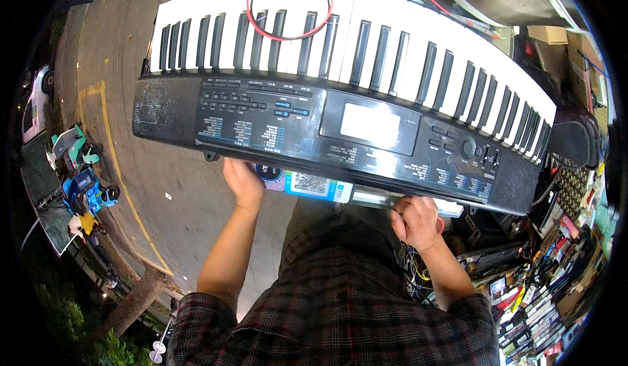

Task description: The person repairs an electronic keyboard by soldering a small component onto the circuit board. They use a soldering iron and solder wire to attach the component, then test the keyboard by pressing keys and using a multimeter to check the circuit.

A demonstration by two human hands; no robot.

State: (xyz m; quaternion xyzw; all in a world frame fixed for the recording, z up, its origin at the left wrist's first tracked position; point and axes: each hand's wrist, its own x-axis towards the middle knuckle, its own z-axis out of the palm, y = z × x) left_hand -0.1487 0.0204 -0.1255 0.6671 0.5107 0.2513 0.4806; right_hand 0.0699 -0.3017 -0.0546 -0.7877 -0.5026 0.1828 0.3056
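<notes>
grey pavement [190, 189] outdoors, black keyboard [340, 117] held up — cluttered stall [556, 287] right

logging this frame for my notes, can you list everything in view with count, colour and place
black electronic keyboard with white and black keys: one, black body, across the upper middle, held up
thin red wire: one, red, looped over the keys at the top
blue and white printed card: one, under the keyboard's near edge
grey paved ground with a yellow line: left
parked scooters: a few, blue and green, far left
stacked small boxes: many, mixed colours, lower right
plaid shirt: one, dark checked, bottom
left hand: under the keyboard's near edge
right hand: closed, below the keyboard's right part
</notes>
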